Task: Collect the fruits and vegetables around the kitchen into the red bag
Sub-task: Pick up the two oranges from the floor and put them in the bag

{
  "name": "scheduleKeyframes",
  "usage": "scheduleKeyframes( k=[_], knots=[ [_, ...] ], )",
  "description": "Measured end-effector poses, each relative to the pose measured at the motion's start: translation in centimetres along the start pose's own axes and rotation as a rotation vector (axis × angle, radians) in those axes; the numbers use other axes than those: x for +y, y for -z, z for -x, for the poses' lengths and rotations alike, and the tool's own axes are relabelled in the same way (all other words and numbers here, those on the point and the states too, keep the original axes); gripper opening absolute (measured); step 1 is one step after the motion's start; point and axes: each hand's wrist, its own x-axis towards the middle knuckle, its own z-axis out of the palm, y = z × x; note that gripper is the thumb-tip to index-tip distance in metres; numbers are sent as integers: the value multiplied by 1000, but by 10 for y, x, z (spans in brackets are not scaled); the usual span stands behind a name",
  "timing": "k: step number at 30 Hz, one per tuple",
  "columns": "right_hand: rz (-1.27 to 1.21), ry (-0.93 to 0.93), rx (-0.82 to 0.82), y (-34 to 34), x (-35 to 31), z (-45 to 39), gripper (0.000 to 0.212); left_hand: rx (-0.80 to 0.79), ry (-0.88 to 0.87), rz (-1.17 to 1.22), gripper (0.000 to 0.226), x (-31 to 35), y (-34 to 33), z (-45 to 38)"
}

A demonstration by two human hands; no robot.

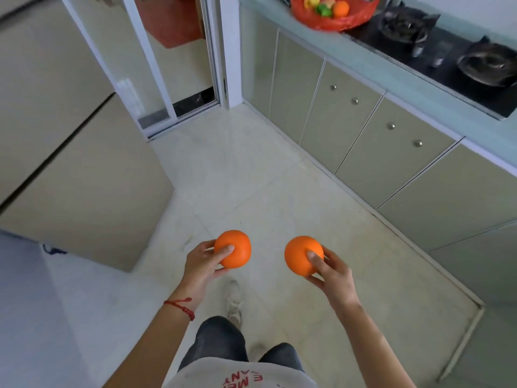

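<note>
My left hand (202,261) grips an orange (236,250) at waist height over the floor. My right hand (331,271) grips a second orange (300,254) beside it, about a hand's width apart. The red bag (355,19) lies open on the counter at the top, far ahead of both hands. Inside it I see an orange fruit (341,9), a green item (324,11) and a yellow one (311,0).
The counter (397,79) with pale green cabinet doors (363,135) runs along the right. A black gas hob (447,51) sits just right of the bag. A beige fridge (70,163) stands at left. A sliding glass door (167,65) is ahead. Tiled floor (265,177) lies between.
</note>
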Motion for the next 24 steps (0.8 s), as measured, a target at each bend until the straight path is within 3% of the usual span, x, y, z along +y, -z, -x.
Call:
scheduleKeyframes(
  k=[7, 12, 21, 24],
  knots=[
    [-19, 30, 40, -33, -43, -74, 46, -28, -27, -36, 54, 58, -23, -85],
    [-65, 37, 72, -73, -88, -135, 36, -53, -31, -70, 58, 118, -29, -157],
    [-54, 37, 75, -123, -155, -230, 47, -77, -15, -99, 58, 204, -53, -262],
    [-55, 31, 77, -129, -179, -270, 40, -78, -8, -103, 56, 227, -74, -296]
  ],
)
